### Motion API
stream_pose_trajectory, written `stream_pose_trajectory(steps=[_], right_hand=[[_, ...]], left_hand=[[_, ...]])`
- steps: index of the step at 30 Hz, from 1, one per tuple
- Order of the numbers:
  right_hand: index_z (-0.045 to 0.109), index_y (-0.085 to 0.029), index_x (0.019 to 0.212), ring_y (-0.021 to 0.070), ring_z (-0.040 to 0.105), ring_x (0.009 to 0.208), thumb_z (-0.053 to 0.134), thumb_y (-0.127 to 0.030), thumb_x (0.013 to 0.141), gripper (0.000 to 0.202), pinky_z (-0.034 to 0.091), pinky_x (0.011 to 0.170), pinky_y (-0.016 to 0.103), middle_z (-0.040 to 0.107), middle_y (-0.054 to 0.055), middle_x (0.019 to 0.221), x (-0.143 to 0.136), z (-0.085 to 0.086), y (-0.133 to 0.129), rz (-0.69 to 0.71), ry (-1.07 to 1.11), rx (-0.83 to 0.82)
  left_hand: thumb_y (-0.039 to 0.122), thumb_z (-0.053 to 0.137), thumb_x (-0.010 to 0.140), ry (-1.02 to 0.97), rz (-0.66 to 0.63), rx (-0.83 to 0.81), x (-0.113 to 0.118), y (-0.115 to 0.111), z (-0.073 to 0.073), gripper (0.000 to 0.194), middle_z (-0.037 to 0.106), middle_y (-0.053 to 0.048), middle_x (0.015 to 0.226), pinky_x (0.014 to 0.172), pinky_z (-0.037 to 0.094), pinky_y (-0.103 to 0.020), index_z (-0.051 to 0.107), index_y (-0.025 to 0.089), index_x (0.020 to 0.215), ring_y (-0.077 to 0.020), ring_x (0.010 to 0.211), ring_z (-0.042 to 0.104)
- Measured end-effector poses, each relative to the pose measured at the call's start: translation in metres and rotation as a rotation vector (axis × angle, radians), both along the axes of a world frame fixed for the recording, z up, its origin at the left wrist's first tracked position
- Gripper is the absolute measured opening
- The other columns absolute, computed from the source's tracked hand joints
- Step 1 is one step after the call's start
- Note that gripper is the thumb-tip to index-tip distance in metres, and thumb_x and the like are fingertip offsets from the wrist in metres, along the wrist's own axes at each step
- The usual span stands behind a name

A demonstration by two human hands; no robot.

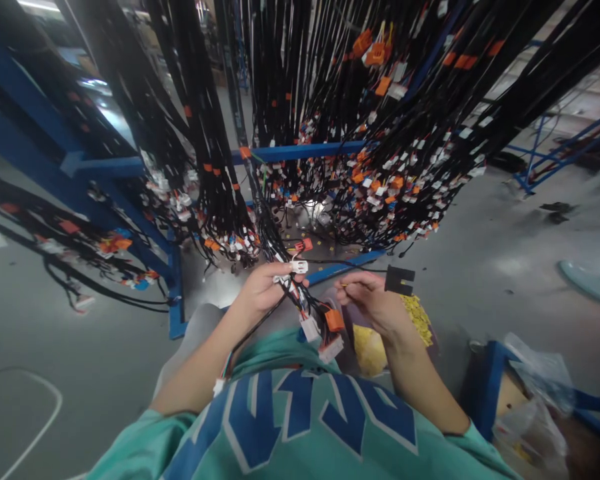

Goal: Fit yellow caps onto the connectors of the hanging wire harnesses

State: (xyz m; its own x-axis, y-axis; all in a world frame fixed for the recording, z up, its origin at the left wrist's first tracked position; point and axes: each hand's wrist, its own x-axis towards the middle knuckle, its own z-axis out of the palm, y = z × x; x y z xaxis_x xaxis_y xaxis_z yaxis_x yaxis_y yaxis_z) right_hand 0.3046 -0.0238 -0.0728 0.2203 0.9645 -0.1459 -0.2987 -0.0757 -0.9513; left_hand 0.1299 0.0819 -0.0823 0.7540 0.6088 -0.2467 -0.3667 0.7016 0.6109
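My left hand (267, 287) is closed around a bundle of black wires, with a white connector (299, 267) at its fingertips. Below that hand hang a white connector (309, 328), an orange connector (335, 320) and a wide pale connector (331, 349). To the right, my right hand (365, 293) has its fingers pinched on a small yellow piece (345, 285). Just beyond its wrist is a black flat connector (400, 280), with a black wire running left from it towards the bundle.
Dense black wire harnesses (280, 80) hang ahead from a blue frame (310, 151). Small yellow pieces (370, 348) fill a container by my lap. At the lower right stands a blue-framed stand (491, 387) with plastic bags (535, 427).
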Motion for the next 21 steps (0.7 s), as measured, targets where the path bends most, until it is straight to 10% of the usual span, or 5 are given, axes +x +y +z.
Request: stream_pose_trajectory(steps=[12,21], right_hand=[[0.066,-0.016,0.063,0.0079,0.058,0.049,0.076,-0.027,0.050,0.020,0.049,0.051,0.019,0.065,0.000,0.057,-0.044,0.027,0.020,0.088,0.120,0.062],[0.064,-0.018,0.069,0.0127,0.060,0.068,0.058,-0.024,0.069,0.009,0.049,0.068,0.026,0.064,0.001,0.071,-0.054,0.028,0.018,-0.082,-0.568,0.202]], left_hand=[[0.013,0.060,0.052,0.001,0.008,0.014,-0.004,-0.004,-0.006,0.008,0.061,-0.006,0.052,0.066,0.048,-0.030,0.063,0.007,0.057,-0.0177,0.058,0.059],[0.013,0.063,0.050,0.005,0.019,0.052,-0.004,-0.007,-0.003,0.004,0.064,-0.005,0.057,0.065,0.047,-0.028,0.061,0.011,0.053,-0.0169,0.060,0.059]])
